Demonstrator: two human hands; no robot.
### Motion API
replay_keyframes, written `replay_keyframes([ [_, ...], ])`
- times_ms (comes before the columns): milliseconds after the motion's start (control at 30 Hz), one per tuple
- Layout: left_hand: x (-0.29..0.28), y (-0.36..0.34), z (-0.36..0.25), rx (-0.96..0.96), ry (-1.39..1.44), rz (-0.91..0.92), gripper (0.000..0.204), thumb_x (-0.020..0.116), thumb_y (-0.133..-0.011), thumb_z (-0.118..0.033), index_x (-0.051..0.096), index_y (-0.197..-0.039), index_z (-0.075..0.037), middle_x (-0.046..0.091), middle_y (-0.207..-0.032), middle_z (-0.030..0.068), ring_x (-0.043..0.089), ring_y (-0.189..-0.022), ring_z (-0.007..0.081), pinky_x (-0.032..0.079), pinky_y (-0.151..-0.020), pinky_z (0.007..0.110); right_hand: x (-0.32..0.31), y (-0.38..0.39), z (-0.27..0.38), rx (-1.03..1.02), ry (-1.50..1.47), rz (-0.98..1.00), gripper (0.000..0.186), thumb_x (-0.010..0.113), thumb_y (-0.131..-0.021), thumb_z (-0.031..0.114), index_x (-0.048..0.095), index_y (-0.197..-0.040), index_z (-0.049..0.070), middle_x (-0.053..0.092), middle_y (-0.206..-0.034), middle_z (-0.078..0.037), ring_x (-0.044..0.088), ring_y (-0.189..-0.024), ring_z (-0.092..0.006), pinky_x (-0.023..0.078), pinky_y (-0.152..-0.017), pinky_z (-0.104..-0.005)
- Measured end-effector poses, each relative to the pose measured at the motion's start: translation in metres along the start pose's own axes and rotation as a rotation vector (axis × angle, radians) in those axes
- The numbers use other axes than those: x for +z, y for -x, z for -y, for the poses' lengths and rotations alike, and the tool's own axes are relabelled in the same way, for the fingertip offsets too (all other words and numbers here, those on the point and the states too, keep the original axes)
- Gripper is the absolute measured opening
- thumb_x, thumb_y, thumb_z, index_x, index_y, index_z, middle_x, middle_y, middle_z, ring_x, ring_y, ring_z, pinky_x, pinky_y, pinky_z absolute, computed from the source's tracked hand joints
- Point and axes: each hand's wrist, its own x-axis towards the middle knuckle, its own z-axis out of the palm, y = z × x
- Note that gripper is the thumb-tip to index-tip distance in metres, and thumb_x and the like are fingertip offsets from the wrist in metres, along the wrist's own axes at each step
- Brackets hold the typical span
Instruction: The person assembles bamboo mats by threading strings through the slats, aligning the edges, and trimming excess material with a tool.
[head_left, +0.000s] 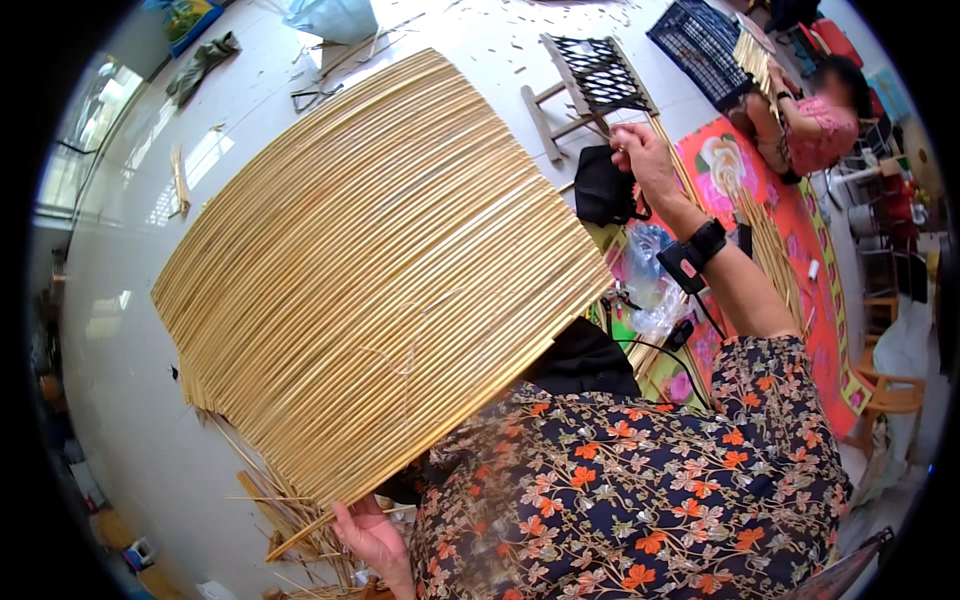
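A large mat of straw-coloured stalks (390,270), laid side by side, spreads across my lap and out to the left. At its near left corner my left hand (372,540) is closed on the mat's edge, thumb lying along the outermost stalk. My right hand (648,165) is raised beyond the mat's right corner, clear of it, with its fingers pinched together. Whatever those fingers hold is too thin to make out. A strap with a black device (692,258) wraps my right wrist.
Right of the mat are a low wooden stool (600,75), a black bag (605,187), clear plastic (655,290) and a red floral cloth (815,300) bearing stalks. Loose stalks (285,500) lie by my left hand. A co-worker (815,125) sits far right beside a dark crate (700,50).
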Motion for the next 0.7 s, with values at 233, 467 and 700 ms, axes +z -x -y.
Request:
replay_keyframes([
  [233, -0.002, 0.009, -0.006, -0.045, -0.045, -0.032, 0.056, 0.065, -0.104, -0.029, 0.048, -0.15, -0.002, 0.058, -0.147, 0.0179, 0.058, -0.133, 0.0297, 0.047, -0.117, 0.044, -0.047, 0.088, -0.208, 0.482, 0.223, 0.174, 0.016, 0.059, -0.095, 0.007, 0.073, -0.101, 0.002, 0.07, -0.075, -0.005, 0.068, -0.061, -0.0121, 0.054, -0.051, -0.0278],
  [467, -0.07, -0.013, -0.037, -0.168, 0.037, 0.079, 0.056, 0.064, -0.104, -0.029, 0.047, -0.152, -0.006, 0.055, -0.151, 0.0154, 0.052, -0.139, 0.0268, 0.044, -0.119, 0.043, -0.018, 0.187, -0.284, 0.605, 0.356, 0.207, 0.022, 0.06, -0.088, 0.008, 0.076, -0.103, 0.003, 0.074, -0.079, -0.008, 0.071, -0.064, -0.0159, 0.058, -0.061, -0.0326],
  [700, -0.049, -0.004, -0.042, -0.083, -0.02, -0.109, 0.061, 0.062, -0.105, -0.026, 0.039, -0.157, -0.005, 0.05, -0.155, 0.017, 0.046, -0.145, 0.0276, 0.033, -0.126, 0.043, 0.009, 0.2, -0.288, 0.31, 0.605, 0.331, 0.024, 0.059, -0.086, 0.015, 0.077, -0.101, 0.008, 0.073, -0.101, -0.019, 0.069, -0.099, -0.0386, 0.055, -0.09, -0.0482],
])
